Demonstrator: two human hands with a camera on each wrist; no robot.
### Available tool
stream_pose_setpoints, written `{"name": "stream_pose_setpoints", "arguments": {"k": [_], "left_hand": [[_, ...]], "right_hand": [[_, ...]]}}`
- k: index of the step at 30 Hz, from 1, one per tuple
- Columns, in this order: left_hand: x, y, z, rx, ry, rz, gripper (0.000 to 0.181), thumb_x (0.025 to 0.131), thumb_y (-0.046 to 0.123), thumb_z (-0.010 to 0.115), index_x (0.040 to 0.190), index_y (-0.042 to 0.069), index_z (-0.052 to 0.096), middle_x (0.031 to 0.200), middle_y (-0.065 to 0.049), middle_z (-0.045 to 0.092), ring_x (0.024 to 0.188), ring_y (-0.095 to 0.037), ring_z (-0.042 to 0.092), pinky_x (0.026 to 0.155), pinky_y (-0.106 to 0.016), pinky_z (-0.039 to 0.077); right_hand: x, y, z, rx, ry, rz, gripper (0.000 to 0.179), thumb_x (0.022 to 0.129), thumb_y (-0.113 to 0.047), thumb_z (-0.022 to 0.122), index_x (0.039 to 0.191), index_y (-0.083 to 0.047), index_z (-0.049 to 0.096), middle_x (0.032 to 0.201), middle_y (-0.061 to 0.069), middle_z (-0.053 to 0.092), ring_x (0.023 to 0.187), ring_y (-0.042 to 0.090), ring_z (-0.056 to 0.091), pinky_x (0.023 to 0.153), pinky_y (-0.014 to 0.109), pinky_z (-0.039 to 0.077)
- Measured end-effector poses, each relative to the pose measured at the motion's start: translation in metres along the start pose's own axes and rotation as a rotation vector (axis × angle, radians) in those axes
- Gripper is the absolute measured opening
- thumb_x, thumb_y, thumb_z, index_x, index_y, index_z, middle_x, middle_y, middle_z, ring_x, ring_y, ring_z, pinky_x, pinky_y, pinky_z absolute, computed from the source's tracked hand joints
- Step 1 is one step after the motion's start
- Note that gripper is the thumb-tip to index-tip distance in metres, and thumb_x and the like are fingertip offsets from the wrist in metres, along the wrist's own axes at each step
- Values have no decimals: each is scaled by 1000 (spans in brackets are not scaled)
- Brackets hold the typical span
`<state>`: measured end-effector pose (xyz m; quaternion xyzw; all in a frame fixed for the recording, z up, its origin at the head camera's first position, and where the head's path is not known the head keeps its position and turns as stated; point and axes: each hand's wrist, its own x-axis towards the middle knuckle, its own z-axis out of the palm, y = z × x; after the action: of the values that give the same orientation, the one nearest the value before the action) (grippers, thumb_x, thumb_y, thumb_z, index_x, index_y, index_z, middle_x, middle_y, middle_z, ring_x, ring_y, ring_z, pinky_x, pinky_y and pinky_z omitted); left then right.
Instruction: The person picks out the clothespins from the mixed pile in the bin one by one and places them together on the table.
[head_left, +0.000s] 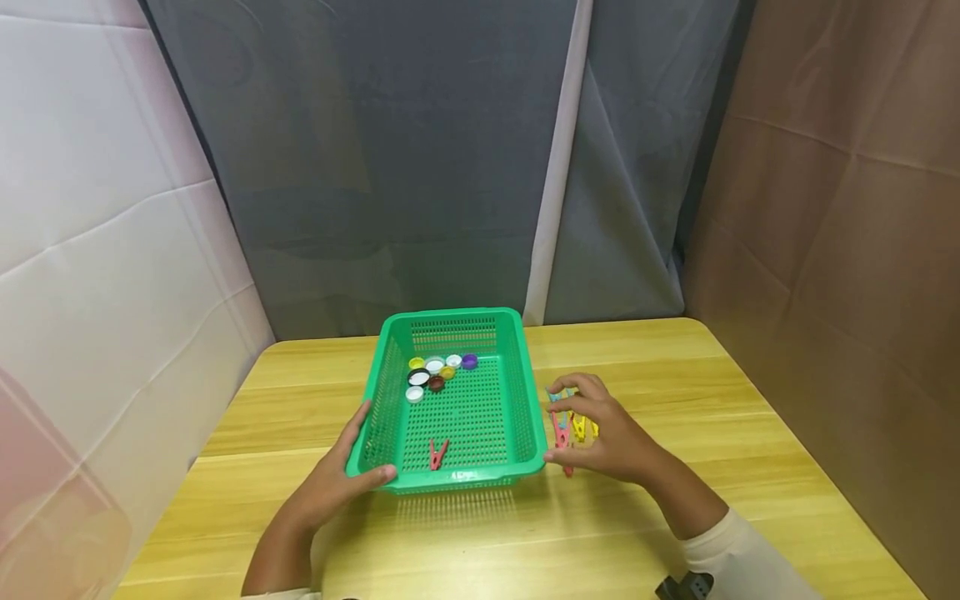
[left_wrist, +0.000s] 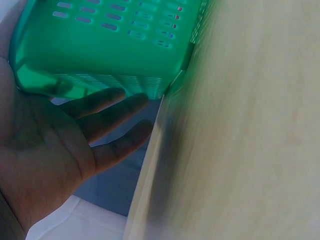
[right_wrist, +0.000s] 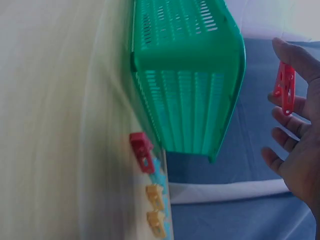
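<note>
My left hand (head_left: 330, 475) holds the near left corner of a green plastic basket (head_left: 531, 392), thumb over the front rim and fingers along the outer side. Inside lies a red clothespin (head_left: 438, 455) near the front wall. Just right of the basket, my right hand (head_left: 607, 429) pinches another red clothespin (right_wrist: 285, 87) between thumb and fingers, raised off the table in the right wrist view. Below it on the table are one more red clothespin (right_wrist: 142, 150), yellow clothespins (right_wrist: 156, 222) and blue clothespins (right_wrist: 159, 175), partly hidden by the right hand in the head view.
Several bottle caps, among them a purple cap (head_left: 469, 362), a brown cap (head_left: 436, 383) and a white cap (head_left: 415, 394), lie toward the basket's back left. The wooden table (head_left: 300, 392) is bordered by a grey curtain (head_left: 420, 167) behind and cloth on both sides.
</note>
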<state>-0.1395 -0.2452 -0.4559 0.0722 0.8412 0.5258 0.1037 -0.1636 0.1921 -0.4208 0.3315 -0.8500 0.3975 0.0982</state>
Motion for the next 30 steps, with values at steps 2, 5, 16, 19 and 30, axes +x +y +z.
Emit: {"name": "stream_pose_setpoints", "arguments": {"k": [2, 5, 16, 19, 30], "left_hand": [[0, 1, 0, 4, -3, 3, 116, 97, 31, 80, 177, 36, -4, 184, -24, 1, 164, -61, 17, 122, -82, 28], [-1, 2, 0, -7, -8, 8, 116, 97, 31, 79, 177, 35, -5, 184, -24, -1, 164, -62, 14, 122, -82, 27], [-2, 3, 0, -21, -9, 7, 116, 97, 30, 79, 177, 33, -6, 183, -26, -1, 163, -62, 16, 123, -82, 26], [-2, 3, 0, -20, -7, 10, 116, 97, 30, 79, 177, 33, -5, 183, -26, 0, 163, -62, 19, 122, -82, 28], [-1, 2, 0, -16, -6, 15, 116, 97, 30, 79, 177, 34, -5, 183, -26, 1, 163, -61, 20, 122, -81, 29]], "right_hand": [[-5, 5, -1, -2, 4, 0, 50, 81, -27, 99, 127, -18, 79, 147, 5, 58, 145, 25, 44, 108, 61, 53], [-11, 12, -2, -9, 17, 3, 48, 81, -25, 99, 125, -20, 79, 147, 7, 59, 144, 27, 45, 107, 62, 53], [-32, 38, 0, -29, -11, 104, 48, 84, -25, 96, 126, -9, 78, 153, 13, 54, 149, 45, 37, 109, 79, 43], [-35, 44, 2, -36, -23, 111, 49, 86, -25, 95, 128, -7, 77, 154, 15, 54, 149, 48, 34, 109, 82, 41], [-43, 65, 11, 10, -51, 213, 52, 90, -29, 92, 134, -8, 75, 165, 19, 46, 157, 51, 26, 114, 88, 30]]}}
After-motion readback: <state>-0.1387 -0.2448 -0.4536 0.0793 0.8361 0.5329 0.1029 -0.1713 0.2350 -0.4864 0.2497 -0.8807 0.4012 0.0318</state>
